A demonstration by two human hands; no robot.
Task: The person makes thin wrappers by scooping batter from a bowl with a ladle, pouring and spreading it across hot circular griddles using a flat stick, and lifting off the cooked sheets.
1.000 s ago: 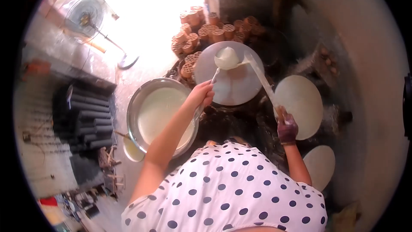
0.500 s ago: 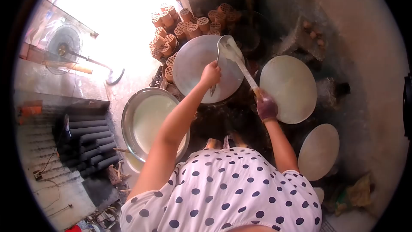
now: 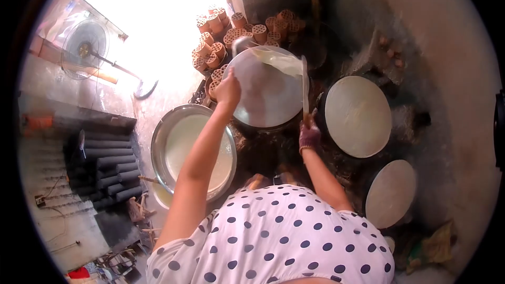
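Observation:
My left hand [image 3: 228,91] is closed on the handle of a metal ladle [image 3: 242,44], whose bowl sits at the upper left edge of a round griddle [image 3: 265,97]. Gloved in purple, my right hand [image 3: 310,134] grips the handle of a long flat spreader [image 3: 305,87] at the griddle's right side. Pale batter [image 3: 281,62] lies in a streak across the upper part of the griddle, reaching to the spreader's tip. To the left, a wide metal basin [image 3: 158,150] holds pale liquid batter.
Two more round plates, one at the right [image 3: 359,117] and one lower right [image 3: 391,193], stand nearby. Perforated clay-coloured cylinders [image 3: 213,50] are piled beyond the griddle. Dark cylinders [image 3: 113,163] are stacked at the left, below a standing fan [image 3: 85,49].
The ladle has moved left to the griddle's upper left edge. The spreader has turned more upright and swung right, and batter now streaks the griddle's surface.

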